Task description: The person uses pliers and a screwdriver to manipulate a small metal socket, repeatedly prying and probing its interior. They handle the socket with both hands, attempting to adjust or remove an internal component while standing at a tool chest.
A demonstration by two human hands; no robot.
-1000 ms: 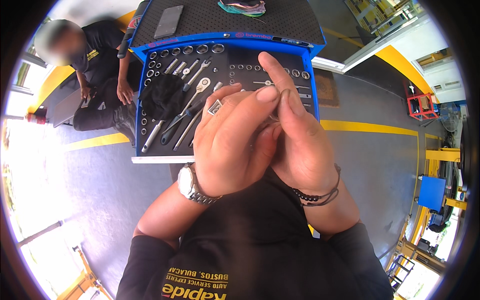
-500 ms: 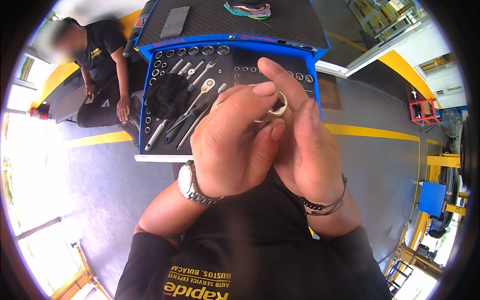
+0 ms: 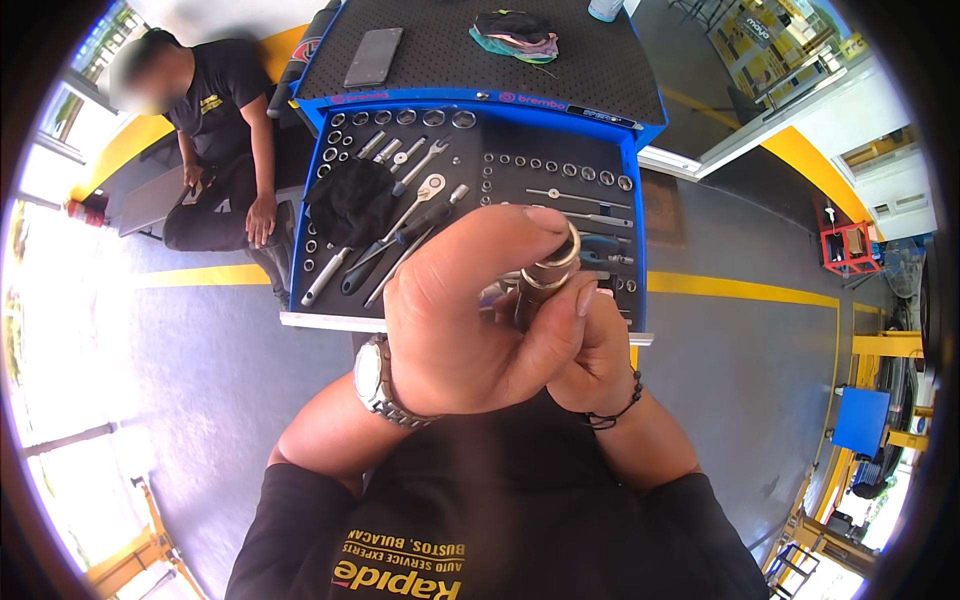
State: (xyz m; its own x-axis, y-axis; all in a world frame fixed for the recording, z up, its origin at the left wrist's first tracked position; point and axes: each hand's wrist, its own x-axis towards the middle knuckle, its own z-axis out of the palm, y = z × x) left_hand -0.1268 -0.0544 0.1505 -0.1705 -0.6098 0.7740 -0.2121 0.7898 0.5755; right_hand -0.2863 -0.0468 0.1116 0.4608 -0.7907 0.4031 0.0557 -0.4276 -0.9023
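My left hand (image 3: 470,310), with a metal watch on its wrist, pinches a shiny metal socket (image 3: 550,272) between thumb and forefinger. The socket's round open end points up and to the right. Just behind and to the right, my right hand (image 3: 597,350) is closed with curled fingers, close against the left. What it grips is hidden by my left hand. Beyond both hands lies the open tool drawer (image 3: 470,135), holding sockets, a ratchet (image 3: 430,188), a combination wrench (image 3: 425,165) and screwdrivers. A black cloth or glove (image 3: 350,200) covers some tools at its left.
On the blue cabinet's black top (image 3: 440,60) rest a dark phone (image 3: 374,57) and a bundled cloth (image 3: 515,38). A seated person (image 3: 225,120) is to the left of the cabinet. A red stand (image 3: 850,248) is far right; a yellow line (image 3: 740,288) crosses the grey floor.
My right hand has drawn down behind the left, its raised fingers now curled. The socket has been tipped so its side shows. The view has shifted, revealing more of the drawer's right side.
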